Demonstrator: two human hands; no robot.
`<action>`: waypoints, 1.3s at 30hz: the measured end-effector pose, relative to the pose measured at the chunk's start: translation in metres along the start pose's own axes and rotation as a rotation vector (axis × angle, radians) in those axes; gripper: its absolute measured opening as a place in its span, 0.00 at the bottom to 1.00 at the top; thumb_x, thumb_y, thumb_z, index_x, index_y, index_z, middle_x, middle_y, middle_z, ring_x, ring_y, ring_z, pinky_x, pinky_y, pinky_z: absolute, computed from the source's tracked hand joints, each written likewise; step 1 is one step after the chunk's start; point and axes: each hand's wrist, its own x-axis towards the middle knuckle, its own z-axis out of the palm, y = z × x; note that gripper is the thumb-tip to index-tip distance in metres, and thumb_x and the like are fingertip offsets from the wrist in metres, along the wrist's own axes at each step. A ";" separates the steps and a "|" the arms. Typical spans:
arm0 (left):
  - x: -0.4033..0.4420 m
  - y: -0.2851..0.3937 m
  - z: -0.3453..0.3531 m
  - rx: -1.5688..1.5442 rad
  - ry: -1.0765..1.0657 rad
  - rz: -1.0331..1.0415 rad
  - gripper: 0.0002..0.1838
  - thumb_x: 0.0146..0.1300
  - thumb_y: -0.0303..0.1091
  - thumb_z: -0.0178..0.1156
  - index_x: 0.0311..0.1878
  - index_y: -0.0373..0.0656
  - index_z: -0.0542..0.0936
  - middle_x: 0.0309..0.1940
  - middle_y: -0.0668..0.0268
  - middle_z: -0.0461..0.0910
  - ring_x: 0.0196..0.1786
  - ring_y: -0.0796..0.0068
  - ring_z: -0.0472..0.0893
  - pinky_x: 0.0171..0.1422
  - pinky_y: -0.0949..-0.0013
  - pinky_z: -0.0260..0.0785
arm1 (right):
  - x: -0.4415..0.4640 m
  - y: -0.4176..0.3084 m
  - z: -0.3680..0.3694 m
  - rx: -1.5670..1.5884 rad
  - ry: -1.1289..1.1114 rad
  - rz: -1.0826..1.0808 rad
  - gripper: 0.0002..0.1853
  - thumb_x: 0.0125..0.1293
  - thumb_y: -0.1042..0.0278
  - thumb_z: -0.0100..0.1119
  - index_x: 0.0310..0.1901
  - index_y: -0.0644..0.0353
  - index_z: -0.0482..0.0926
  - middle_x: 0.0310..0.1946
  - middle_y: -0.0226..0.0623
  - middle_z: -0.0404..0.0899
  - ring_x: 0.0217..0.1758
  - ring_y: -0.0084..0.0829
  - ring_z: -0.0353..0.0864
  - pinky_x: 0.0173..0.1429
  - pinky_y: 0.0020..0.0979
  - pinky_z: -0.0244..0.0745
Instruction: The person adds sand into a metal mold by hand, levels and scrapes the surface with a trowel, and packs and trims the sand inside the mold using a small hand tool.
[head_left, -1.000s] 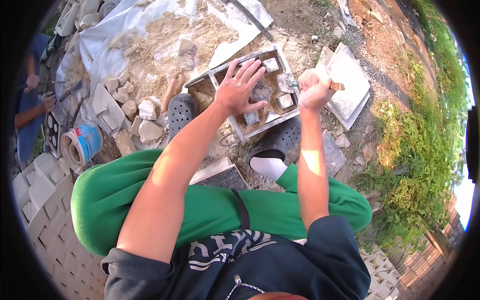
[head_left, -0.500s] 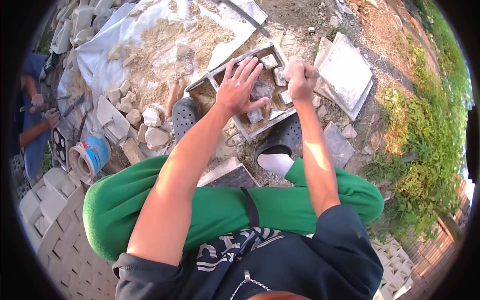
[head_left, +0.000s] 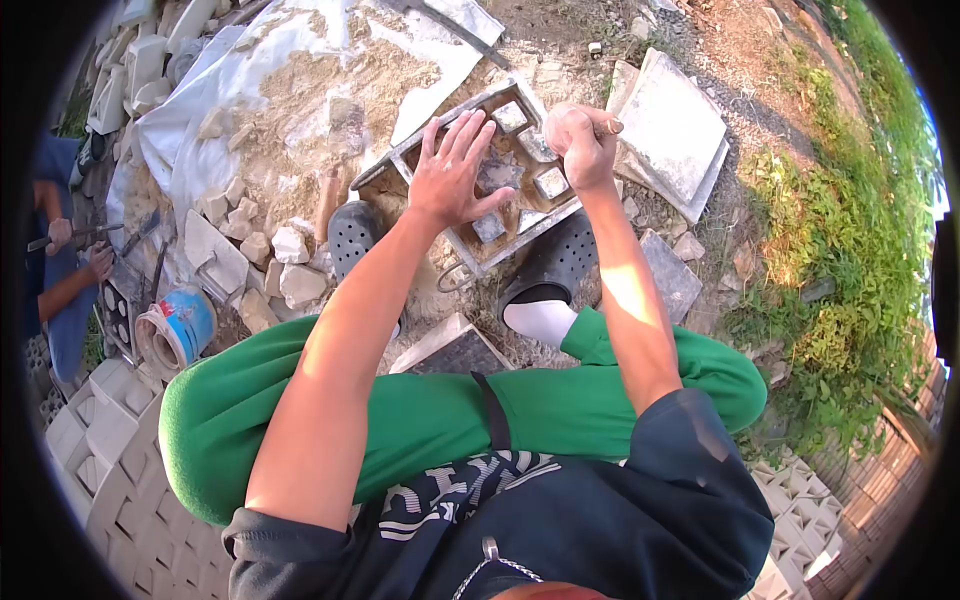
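My left hand [head_left: 455,178] lies with spread fingers over the left part of a grey rectangular frame [head_left: 462,252], holding nothing. Inside the frame sit several square blocks, among them a pale one [head_left: 509,117] at the top, one [head_left: 551,182] at the right and a greyish one [head_left: 489,227] at the bottom. My right hand [head_left: 583,145] is closed in a fist at the frame's right side, around what looks like a handle with only its end showing past the thumb. The rest of that tool is hidden.
Pale slabs [head_left: 668,130] lie right of the frame. A sandy white sheet [head_left: 210,95], broken stones [head_left: 292,245] and a blue bucket [head_left: 190,322] are at the left. Another person's hands [head_left: 100,262] hold a tool at the far left. Dark clogs [head_left: 556,262] flank the frame.
My right hand has moved left toward the frame and turned, hiding more of the handle. My left hand keeps its spread pose on the frame. The whole view has shifted slightly.
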 end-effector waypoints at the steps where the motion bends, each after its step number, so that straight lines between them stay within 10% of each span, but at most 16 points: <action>1: 0.000 0.000 0.000 -0.003 -0.002 -0.001 0.53 0.56 0.73 0.54 0.74 0.41 0.59 0.75 0.59 0.57 0.78 0.65 0.53 0.81 0.46 0.32 | -0.002 0.008 -0.002 -0.001 0.000 0.004 0.20 0.67 0.73 0.43 0.14 0.62 0.61 0.13 0.25 0.59 0.17 0.17 0.55 0.23 0.27 0.48; 39: -0.001 0.001 0.004 0.032 -0.013 -0.027 0.52 0.56 0.72 0.54 0.75 0.43 0.58 0.76 0.61 0.56 0.79 0.65 0.53 0.82 0.47 0.33 | -0.015 0.006 -0.003 0.032 0.111 -0.065 0.19 0.65 0.74 0.44 0.14 0.60 0.62 0.13 0.27 0.61 0.16 0.18 0.56 0.22 0.27 0.50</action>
